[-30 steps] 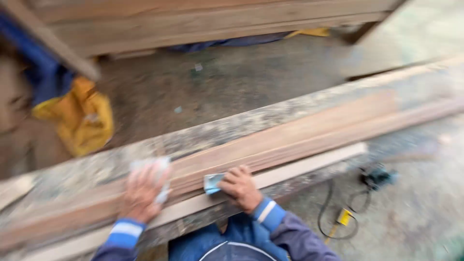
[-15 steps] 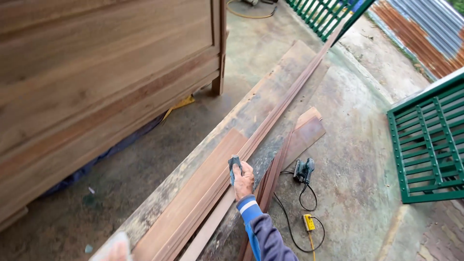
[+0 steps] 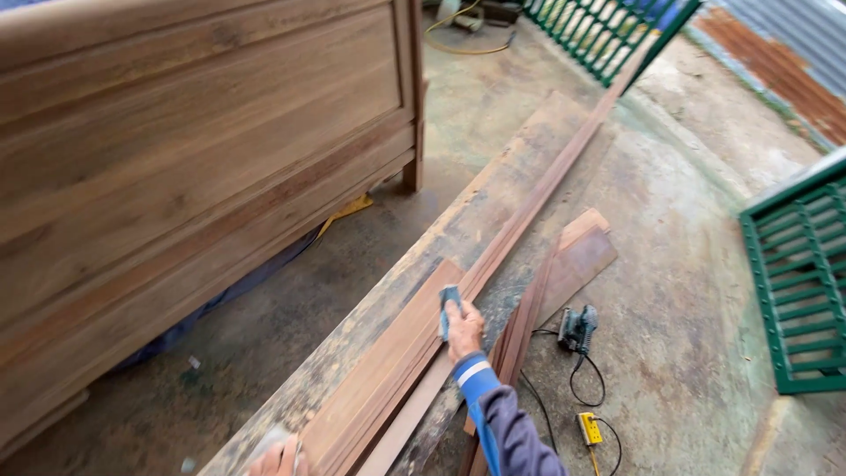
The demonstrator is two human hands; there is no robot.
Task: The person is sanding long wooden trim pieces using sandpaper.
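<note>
Right hand (image 3: 464, 330) outstretched, gripping sanding block (image 3: 448, 306)

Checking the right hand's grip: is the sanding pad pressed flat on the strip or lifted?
Pressed down: the right hand holds the sanding pad against the long wooden strip.

One sanding block (image 3: 450, 304), one power sander (image 3: 577, 328), two green gates (image 3: 797, 291).

On our left stands a big wooden panel (image 3: 194, 150), on edge on the concrete floor (image 3: 670, 291), with a blue sheet (image 3: 220, 295) and a yellow scrap (image 3: 345, 211) showing beneath it. To our right we see a sander (image 3: 577, 328) on the floor, its black cord (image 3: 589, 381) looping to a yellow plug (image 3: 589, 428). Green gates (image 3: 797, 282) stand at the right and far edge.
</note>
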